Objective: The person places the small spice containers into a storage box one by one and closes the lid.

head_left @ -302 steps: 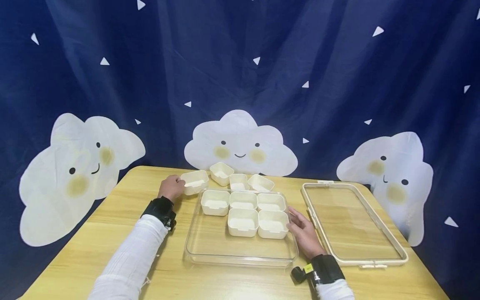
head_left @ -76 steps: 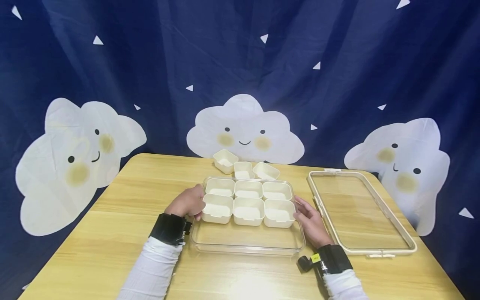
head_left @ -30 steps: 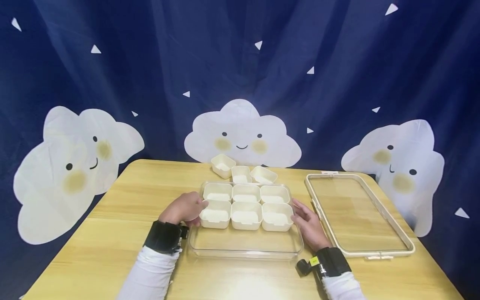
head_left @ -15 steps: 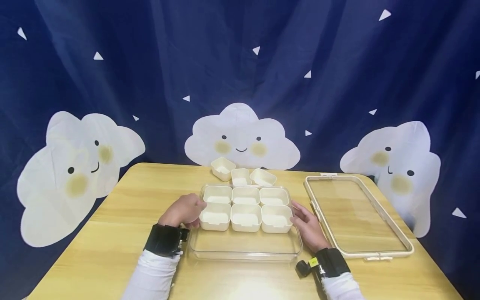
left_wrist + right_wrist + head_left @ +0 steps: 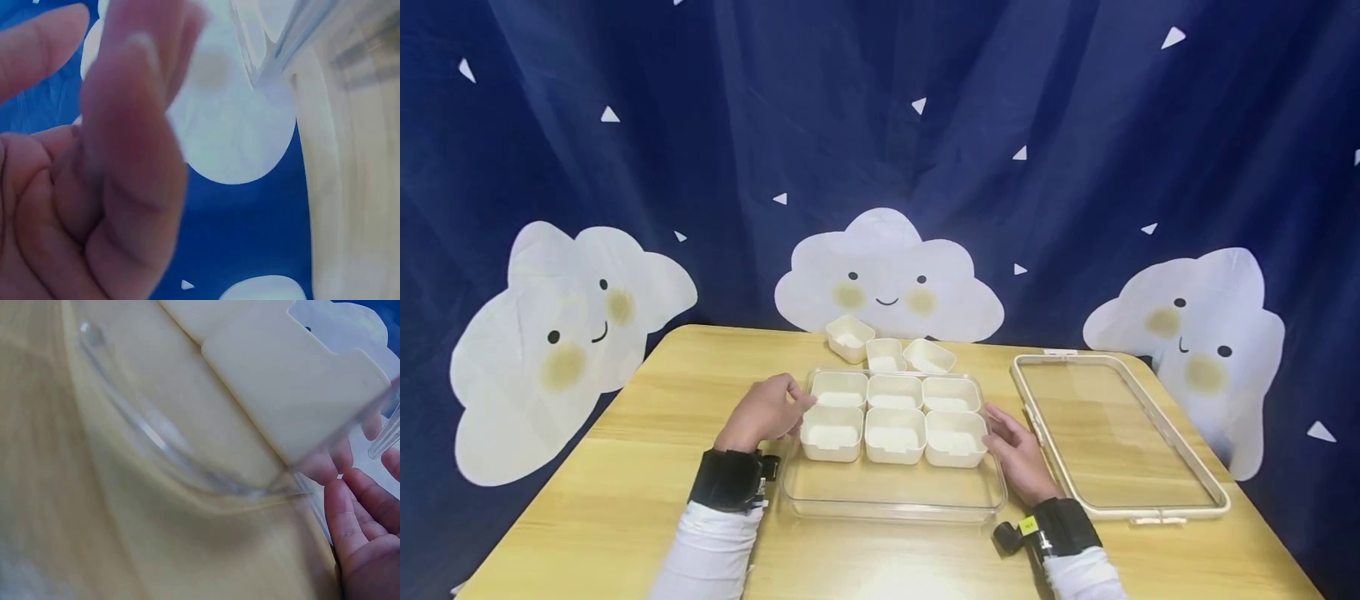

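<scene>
A clear plastic box [image 5: 891,504] stands on the table with two rows of three cream cups in it. My left hand [image 5: 765,412] is at the box's left wall, fingertips right at the rim beside the front-left cup [image 5: 832,433]. In the left wrist view its fingers [image 5: 134,144] are loosely bent with nothing between them. My right hand [image 5: 1021,457] rests along the right wall with fingers extended, close to the front-right cup [image 5: 956,437]. The right wrist view shows the right thumb [image 5: 342,509] and fingers near the clear wall.
Three loose cream cups, a tilted one [image 5: 851,339], a middle one [image 5: 885,355] and a right one [image 5: 930,357], stand behind the box. A clear lid with a cream frame [image 5: 1157,510] lies at the right. A blue cloud-patterned curtain [image 5: 880,150] hangs behind the table [image 5: 625,500].
Ten seconds ago my left hand held a cup at the back left; that cup now sits front-left in the box. In the last second the left fingers have risen slightly; the right hand stays.
</scene>
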The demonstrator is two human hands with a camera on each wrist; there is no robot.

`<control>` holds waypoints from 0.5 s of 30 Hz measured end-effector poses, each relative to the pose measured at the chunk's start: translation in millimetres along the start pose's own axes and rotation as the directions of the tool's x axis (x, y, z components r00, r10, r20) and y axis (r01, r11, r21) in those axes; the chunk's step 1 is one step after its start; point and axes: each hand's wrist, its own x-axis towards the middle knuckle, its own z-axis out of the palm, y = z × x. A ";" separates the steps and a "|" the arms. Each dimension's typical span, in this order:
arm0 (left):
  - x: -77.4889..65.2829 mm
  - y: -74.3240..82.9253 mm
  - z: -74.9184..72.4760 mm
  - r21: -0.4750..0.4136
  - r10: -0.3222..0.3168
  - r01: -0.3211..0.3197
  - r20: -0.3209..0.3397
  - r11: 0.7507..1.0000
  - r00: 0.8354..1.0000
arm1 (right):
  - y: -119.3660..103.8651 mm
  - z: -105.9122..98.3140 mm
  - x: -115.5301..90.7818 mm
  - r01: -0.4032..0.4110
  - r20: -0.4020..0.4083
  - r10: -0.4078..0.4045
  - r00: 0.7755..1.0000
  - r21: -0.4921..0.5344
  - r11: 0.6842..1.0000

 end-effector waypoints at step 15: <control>-0.5 -52.3 2.0 -0.341 0.011 -0.019 -0.023 0.940 1.000 | 3.1 1.3 -3.1 0.006 -0.015 -0.006 1.000 -0.013 1.000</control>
